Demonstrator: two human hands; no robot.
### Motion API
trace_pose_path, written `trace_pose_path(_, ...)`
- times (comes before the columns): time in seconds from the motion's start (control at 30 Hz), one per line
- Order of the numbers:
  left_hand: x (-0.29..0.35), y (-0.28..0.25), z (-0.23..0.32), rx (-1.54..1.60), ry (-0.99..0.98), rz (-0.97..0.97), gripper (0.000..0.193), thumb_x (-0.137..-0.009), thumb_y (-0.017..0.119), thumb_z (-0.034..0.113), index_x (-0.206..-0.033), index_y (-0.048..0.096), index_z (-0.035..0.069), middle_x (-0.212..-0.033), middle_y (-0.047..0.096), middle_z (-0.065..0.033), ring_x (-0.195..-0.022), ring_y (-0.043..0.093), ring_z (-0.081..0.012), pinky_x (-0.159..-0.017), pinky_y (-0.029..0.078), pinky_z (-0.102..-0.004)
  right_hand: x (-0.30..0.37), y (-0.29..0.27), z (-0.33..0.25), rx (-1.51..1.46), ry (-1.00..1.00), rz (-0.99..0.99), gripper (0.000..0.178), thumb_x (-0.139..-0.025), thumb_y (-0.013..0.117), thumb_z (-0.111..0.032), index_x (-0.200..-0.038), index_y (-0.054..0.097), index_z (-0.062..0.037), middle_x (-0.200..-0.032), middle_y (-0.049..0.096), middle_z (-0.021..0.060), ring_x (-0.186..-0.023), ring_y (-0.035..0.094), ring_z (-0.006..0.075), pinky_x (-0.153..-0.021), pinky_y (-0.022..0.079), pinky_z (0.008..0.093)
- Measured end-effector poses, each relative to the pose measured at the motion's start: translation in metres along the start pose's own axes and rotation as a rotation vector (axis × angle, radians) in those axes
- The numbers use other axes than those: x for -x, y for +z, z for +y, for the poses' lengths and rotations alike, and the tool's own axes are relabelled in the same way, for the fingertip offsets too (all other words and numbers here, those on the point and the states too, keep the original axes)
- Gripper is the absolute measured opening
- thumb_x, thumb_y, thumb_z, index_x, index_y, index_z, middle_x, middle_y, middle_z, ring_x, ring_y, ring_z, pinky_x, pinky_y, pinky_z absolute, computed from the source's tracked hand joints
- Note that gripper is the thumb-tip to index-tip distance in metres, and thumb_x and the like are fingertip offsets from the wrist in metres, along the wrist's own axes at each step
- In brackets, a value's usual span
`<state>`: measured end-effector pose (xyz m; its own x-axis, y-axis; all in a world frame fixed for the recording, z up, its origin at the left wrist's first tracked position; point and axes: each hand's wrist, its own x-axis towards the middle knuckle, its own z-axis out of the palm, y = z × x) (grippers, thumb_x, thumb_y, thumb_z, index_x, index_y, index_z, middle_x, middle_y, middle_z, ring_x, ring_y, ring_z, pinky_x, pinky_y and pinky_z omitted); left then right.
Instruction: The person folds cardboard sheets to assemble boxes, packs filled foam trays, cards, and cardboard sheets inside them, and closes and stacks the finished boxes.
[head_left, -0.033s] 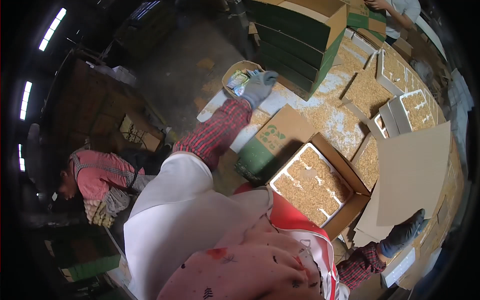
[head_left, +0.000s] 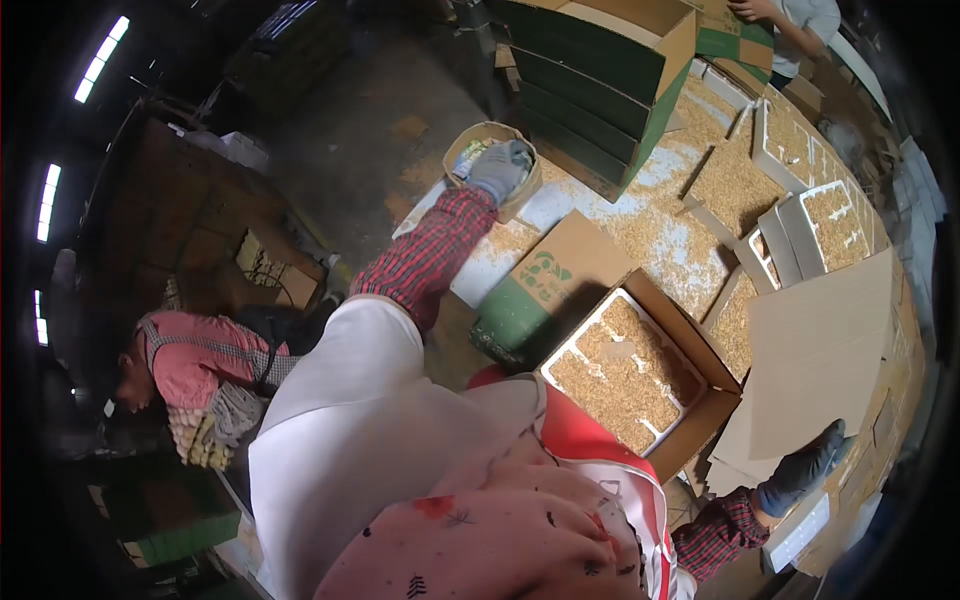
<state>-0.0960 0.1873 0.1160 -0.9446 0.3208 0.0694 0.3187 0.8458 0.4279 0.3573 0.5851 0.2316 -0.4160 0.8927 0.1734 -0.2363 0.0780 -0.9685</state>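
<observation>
My left hand (head_left: 500, 170), in a grey glove, reaches down into a round, shallow basket (head_left: 530, 187) at the table's far left edge. Small colourful packets (head_left: 470, 155) lie in that basket. The fingers bend down inside it, and what they touch is hidden. My right hand (head_left: 800, 468), in a dark glove, lies with fingers stretched out at the near edge of a plain cardboard sheet (head_left: 820, 350). In front of me stands an open cardboard box (head_left: 712, 425) with a white compartmented foam tray (head_left: 552, 372) inside, covered in golden-brown loose filling (head_left: 625, 385).
A tall stack of green cartons (head_left: 590, 110) stands at the back. Filled foam trays (head_left: 830, 225) lie at right on a table strewn with filling (head_left: 735, 180). One person in pink (head_left: 200, 350) bends at left; another person (head_left: 805, 20) stands at the far right.
My left hand has moved down and slightly left, from above the basket's right side into it, covering more of the packets. The plain cardboard sheet and my right hand have shifted slightly.
</observation>
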Motion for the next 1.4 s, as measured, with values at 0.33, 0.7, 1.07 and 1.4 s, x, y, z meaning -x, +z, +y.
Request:
trace_pose_path(0.33, -0.102, 0.113, -0.205, 0.049, -0.267, -0.077, 0.046, -0.075, 0.061, 0.048, -0.095, 0.068, 0.007, -0.089, 0.067, -0.0175, -0.088, 0.065, -0.034, -0.072, 0.05, -0.0403, 0.076, 0.079, -0.012, 0.129, 0.073, -0.12, 0.049, -0.093, 0.05, -0.011, -0.138, 0.034, 0.0014, -0.131, 0.047, 0.0108, -0.114, 0.048, 0.0146, -0.098, 0.037, 0.0284)
trace_pose_path(0.7, -0.023, 0.013, -0.071, 0.847, -0.2, 0.015, 0.024, -0.074, 0.075, 0.006, -0.093, 0.064, -0.004, -0.086, 0.066, -0.008, -0.075, 0.064, -0.0166, -0.072, 0.052, -0.028, 0.096, 0.05, -0.02, 0.199, 0.015, -0.037, 0.047, -0.094, 0.048, -0.013, -0.137, 0.034, 0.0014, -0.129, 0.049, 0.0108, -0.114, 0.049, 0.0151, -0.099, 0.037, 0.0283)
trace_pose_path(1.07, 0.09, -0.049, 0.08, 1.31, 0.213, 0.01, 0.037, -0.076, 0.073, 0.006, -0.107, 0.053, 0.001, -0.08, 0.063, -0.0046, -0.067, 0.057, -0.0082, -0.061, 0.047, -0.0205, 0.09, -0.03, -0.015, 0.134, -0.051, 0.068, 0.048, -0.095, 0.046, -0.011, -0.139, 0.031, 0.0, -0.131, 0.048, 0.0135, -0.116, 0.05, 0.0179, -0.099, 0.039, 0.03)
trace_pose_path(1.4, 0.176, -0.037, 0.172, 0.404, 0.889, -0.434, 0.024, -0.073, 0.07, 0.017, -0.091, 0.066, 0.003, -0.087, 0.065, -0.0131, -0.078, 0.062, -0.03, -0.071, 0.05, -0.0341, 0.088, 0.02, -0.025, 0.118, -0.079, 0.054, 0.046, -0.091, 0.053, -0.011, -0.133, 0.039, 0.0037, -0.12, 0.052, 0.0096, -0.108, 0.048, 0.0138, -0.094, 0.038, 0.0274)
